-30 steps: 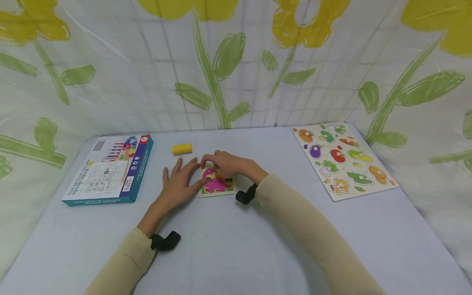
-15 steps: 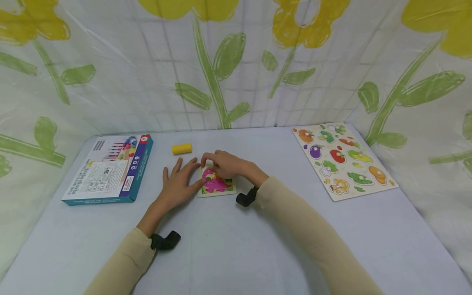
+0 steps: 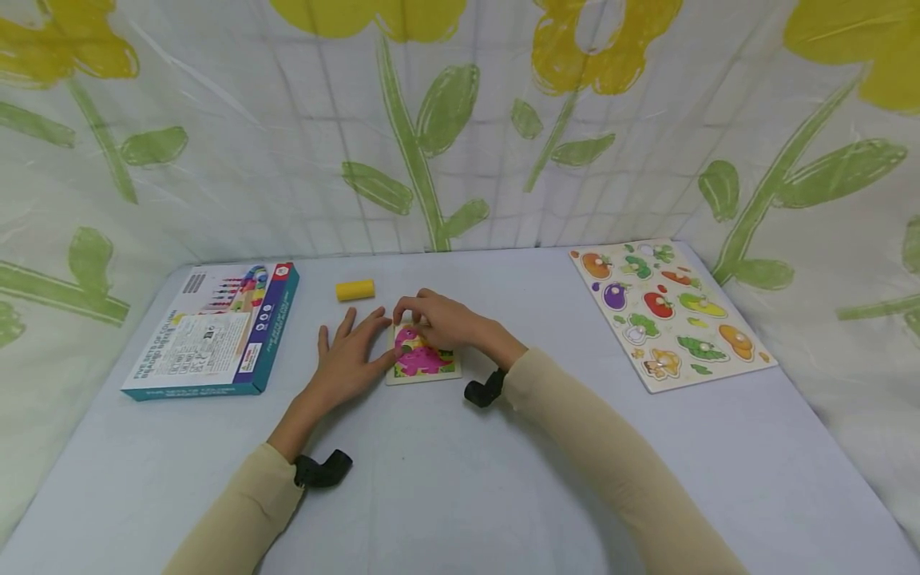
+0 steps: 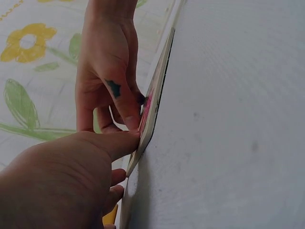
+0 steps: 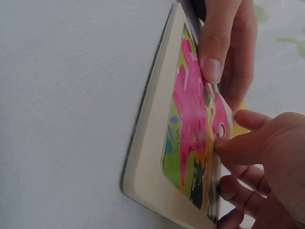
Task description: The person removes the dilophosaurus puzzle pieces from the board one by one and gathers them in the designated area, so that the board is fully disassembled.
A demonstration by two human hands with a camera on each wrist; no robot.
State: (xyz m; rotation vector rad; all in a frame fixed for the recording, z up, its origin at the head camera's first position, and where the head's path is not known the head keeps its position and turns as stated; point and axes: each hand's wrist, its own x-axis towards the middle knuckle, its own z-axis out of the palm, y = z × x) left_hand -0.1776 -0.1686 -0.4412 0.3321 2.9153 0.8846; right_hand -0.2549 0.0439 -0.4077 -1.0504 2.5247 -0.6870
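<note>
A small square wooden dinosaur puzzle [image 3: 424, 378] lies on the white-covered table, its pink dinosaur set on a green background inside a pale wood frame. My left hand [image 3: 345, 363] is spread at its left side, thumb laid on the picture and fingertips by the far-left corner. From the right, my right hand [image 3: 449, 321] reaches over the far part with curled fingers. In the right wrist view, its thumb and index finger pinch the pink head piece [image 5: 222, 117], which has a printed eye and sits slightly tilted. My right fingers hide the picture's far right in the head view.
Behind my left hand lies a yellow cylinder [image 3: 355, 291]. A flat printed box [image 3: 208, 335] with teal sides is at the left. The vegetable peg puzzle board [image 3: 668, 315] lies at the right. A flower-printed curtain [image 3: 496, 160] hangs along the table's back edge.
My right wrist and forearm have shifted slightly to the right, while the fingers stay at the puzzle's far part. My left hand and the puzzle stay in place.
</note>
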